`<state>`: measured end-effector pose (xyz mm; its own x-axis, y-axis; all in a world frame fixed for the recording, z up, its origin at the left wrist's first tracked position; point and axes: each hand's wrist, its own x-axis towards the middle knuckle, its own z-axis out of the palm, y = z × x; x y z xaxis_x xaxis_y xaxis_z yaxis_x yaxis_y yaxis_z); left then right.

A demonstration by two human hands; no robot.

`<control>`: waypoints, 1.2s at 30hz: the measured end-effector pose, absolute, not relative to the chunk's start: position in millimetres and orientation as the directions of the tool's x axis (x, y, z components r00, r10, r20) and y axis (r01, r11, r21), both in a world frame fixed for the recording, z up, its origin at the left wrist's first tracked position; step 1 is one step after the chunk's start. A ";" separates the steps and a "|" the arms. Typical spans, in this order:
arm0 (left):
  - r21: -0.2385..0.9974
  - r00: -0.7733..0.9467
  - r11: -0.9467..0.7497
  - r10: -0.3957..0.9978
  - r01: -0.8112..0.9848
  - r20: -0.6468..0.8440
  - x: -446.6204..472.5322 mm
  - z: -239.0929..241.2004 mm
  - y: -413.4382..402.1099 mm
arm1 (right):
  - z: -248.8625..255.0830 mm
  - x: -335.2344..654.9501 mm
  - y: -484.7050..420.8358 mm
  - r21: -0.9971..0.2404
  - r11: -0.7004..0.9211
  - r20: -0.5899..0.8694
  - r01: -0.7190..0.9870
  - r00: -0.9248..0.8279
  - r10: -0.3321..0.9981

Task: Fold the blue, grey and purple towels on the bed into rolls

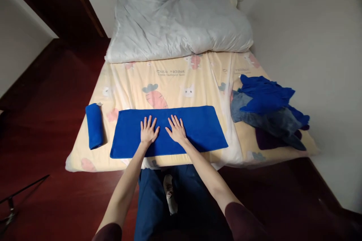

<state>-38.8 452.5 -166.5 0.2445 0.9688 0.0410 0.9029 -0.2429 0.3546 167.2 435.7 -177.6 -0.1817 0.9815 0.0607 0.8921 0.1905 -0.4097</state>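
A blue towel (203, 128) lies spread flat as a long rectangle near the front edge of the bed. My left hand (149, 131) rests palm down on it, left of its middle, with fingers spread. Just to the right, my right hand (177, 130) also lies flat on the cloth, fingers stretched out. Neither hand grips anything. A rolled blue towel (94, 126) sits on the bed's left side, apart from the flat one. On the right side is a loose heap of crumpled blue cloths (264, 94), with grey-blue (263, 120) and dark purple cloth (266, 139) beneath.
The bed (135, 83) wears a pale yellow sheet with rabbits and carrots. A folded white quilt (181, 26) covers its head end. A wall (316, 64) stands close on the right. Dark red floor (56, 120) lies to the left, with a thin black stand (25, 188).
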 end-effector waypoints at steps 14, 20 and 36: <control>0.361 -0.190 0.146 0.978 0.921 0.090 -143.0 -170.4 524.8 | -196.8 389.1 466.9 -0.268 -0.325 0.025 0.907 0.343 0.939; 0.422 -0.231 0.188 0.972 0.887 0.051 -145.6 -175.5 538.4 | -212.1 413.1 465.1 -0.134 -0.350 0.041 0.927 0.358 0.933; 0.445 -0.202 0.149 0.977 0.883 0.074 -142.8 -176.1 536.0 | -211.1 407.2 464.3 -0.116 -0.344 0.076 0.932 0.354 0.932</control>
